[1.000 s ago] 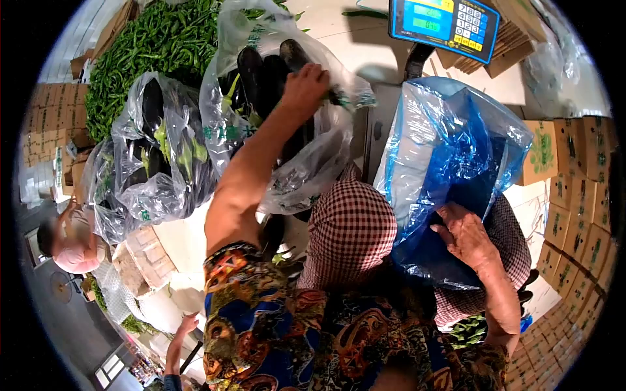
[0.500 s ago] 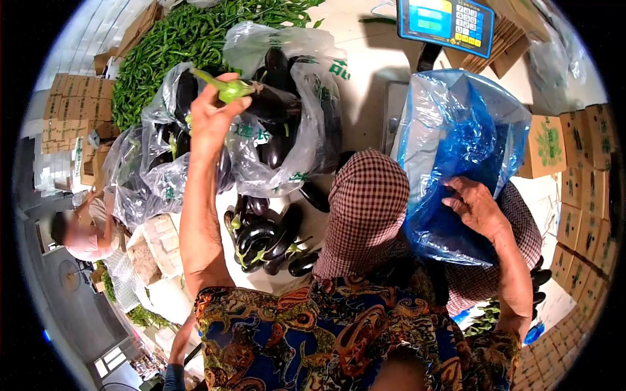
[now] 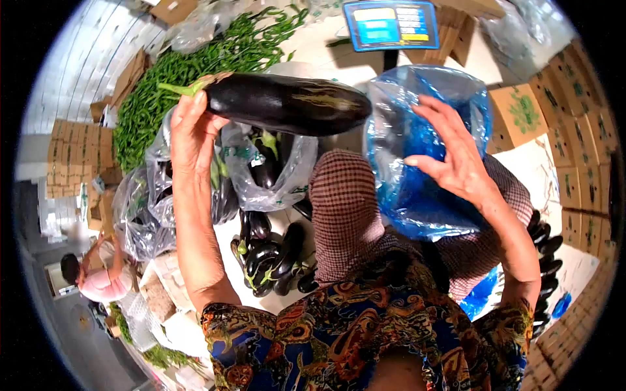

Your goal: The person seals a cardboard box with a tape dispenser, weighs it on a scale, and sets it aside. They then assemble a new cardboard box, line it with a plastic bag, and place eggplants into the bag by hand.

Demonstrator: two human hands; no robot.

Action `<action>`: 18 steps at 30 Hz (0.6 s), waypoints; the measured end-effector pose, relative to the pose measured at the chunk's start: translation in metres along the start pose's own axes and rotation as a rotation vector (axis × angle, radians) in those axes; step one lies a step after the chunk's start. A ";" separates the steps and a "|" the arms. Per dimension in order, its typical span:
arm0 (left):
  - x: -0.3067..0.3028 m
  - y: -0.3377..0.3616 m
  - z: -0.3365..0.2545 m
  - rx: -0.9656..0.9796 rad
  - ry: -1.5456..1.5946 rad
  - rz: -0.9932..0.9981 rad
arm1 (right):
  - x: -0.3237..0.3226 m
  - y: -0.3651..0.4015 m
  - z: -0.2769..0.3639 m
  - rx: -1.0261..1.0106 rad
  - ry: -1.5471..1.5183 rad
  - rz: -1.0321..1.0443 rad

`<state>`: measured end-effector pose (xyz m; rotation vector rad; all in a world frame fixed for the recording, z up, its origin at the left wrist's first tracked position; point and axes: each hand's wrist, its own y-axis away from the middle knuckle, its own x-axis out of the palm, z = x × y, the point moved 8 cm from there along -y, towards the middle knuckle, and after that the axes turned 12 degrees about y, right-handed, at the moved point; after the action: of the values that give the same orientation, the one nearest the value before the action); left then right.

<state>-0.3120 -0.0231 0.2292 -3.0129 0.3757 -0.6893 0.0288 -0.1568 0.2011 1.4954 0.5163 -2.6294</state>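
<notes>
My left hand (image 3: 193, 133) grips a long dark eggplant (image 3: 287, 103) by its green stem end. The eggplant is raised level, its blunt tip pointing right, with pale streaks along its skin. Over the open blue-lined plastic bag (image 3: 473, 107), my right hand (image 3: 450, 146) has its fingers and thumb spread and holds nothing. The eggplant's tip reaches close to the bag's left edge. Below it, a clear plastic bag (image 3: 277, 192) holds more eggplants, partly hidden by the raised one. Another clear bag (image 3: 140, 218) of eggplants lies left of it, partly behind my left forearm.
Loose eggplants (image 3: 264, 257) lie on the floor left of my knee. A pile of green peppers (image 3: 195, 72) spreads at the back left. A scale display (image 3: 391, 26) stands behind the blue bag. Stacked cartons (image 3: 574, 143) line the right side. Another person (image 3: 104, 277) is at far left.
My left hand has lifted the eggplant out of the clear bag and swung it level. My right hand has come up from inside the blue bag, fingers opening wider.
</notes>
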 end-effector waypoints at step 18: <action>0.204 -0.006 0.104 -0.006 0.323 0.544 | -0.038 0.059 -0.094 0.283 -1.595 -0.421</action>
<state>-0.0875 -0.0694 0.2224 -2.5947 1.1457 -1.0953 0.1397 -0.1857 0.1743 -1.0136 0.2317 -3.1289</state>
